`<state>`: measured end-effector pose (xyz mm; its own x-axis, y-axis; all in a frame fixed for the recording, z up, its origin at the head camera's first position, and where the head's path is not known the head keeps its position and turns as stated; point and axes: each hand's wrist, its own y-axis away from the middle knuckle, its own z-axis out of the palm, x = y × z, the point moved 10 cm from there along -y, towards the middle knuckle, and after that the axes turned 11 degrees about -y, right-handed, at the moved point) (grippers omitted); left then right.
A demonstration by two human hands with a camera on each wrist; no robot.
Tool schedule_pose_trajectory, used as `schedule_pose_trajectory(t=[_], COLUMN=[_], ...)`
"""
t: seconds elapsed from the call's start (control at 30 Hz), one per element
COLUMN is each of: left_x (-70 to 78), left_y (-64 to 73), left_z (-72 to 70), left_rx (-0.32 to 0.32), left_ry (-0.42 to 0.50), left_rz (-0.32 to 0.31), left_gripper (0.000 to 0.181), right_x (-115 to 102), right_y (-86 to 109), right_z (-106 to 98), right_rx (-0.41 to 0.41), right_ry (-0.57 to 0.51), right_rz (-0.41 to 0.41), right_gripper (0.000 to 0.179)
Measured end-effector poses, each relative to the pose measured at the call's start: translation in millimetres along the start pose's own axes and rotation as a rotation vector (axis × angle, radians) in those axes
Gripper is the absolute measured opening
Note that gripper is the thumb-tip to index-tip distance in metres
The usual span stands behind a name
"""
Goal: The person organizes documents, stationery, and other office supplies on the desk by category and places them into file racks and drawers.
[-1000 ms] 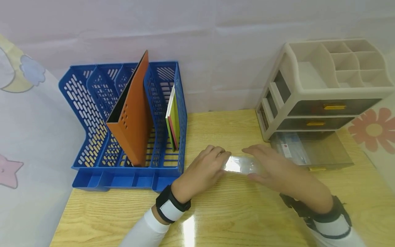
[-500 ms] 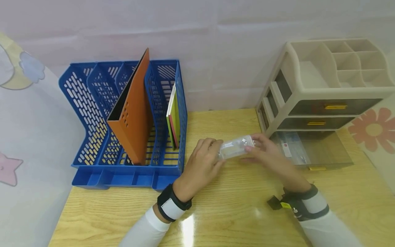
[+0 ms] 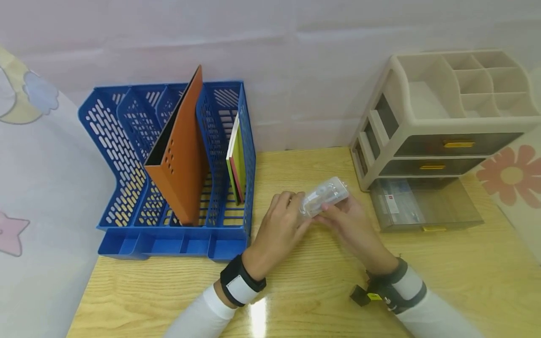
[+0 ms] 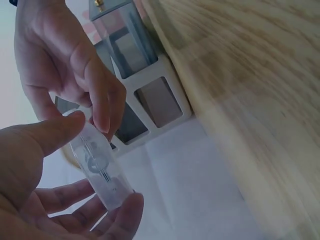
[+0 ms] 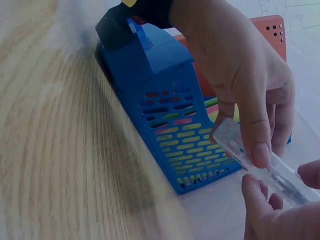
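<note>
A small clear plastic case (image 3: 324,196) slants between both hands above the table, its far end up and to the right. My left hand (image 3: 276,225) grips the near end, thumb on one side and fingers on the other. My right hand (image 3: 352,230) holds the case from the right, thumb on its face. In the left wrist view, slim metallic pieces show inside the clear case (image 4: 100,165), with the right hand (image 4: 70,65) at its upper end. The right wrist view shows the left hand (image 5: 245,85) with its thumb along the case (image 5: 235,140).
A blue file organizer (image 3: 173,234) stands left, holding an orange binder (image 3: 186,155) and thin books (image 3: 237,164). At right is a cream drawer unit (image 3: 401,126); its bottom transparent drawer (image 3: 448,206) is pulled out, with a packet (image 3: 399,202) inside.
The case has turned from nearly level to slanting up and away at its right end. My right hand has moved left, closer to the left hand, and its thumb now lies on the case.
</note>
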<state>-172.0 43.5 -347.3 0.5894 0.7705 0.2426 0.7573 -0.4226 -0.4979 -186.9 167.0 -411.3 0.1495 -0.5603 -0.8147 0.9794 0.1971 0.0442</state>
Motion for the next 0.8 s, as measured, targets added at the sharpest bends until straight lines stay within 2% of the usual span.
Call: schedule_pose_trajectory(t=[0.17,0.4,0.57,0.63,0.8], left_x=[6.9,17.2,20.3,20.7,19.5], left_y=[0.6,3.5,6.7,8.1,12.4], left_z=[-4.0,-11.6,-17.7,-19.6,-21.1], left_rx=[0.006,-0.03,-0.022,-0.025,-0.055], left_ry=[0.037,0.005,-0.04,-0.054,-0.096], left_rz=[0.018,0.062,0.103,0.119,0.169], left_gripper=[0.054,0.053,0.049,0.049,0.048], right_x=[-9,-33,-44,-49,-65], right_y=[1.1,9.0,15.7,19.7,30.7], right_z=[-5,-13,-23,-30,-53], right_rx=[0.038,0.109,0.114,0.141,0.211], right_ry=[-0.02,0.228,0.285,0.351,0.62], right_rz=[-0.05,-0.123,-0.135,-0.126,-0.051], right_gripper=[0.048,0.056,0.047,0.048,0.055])
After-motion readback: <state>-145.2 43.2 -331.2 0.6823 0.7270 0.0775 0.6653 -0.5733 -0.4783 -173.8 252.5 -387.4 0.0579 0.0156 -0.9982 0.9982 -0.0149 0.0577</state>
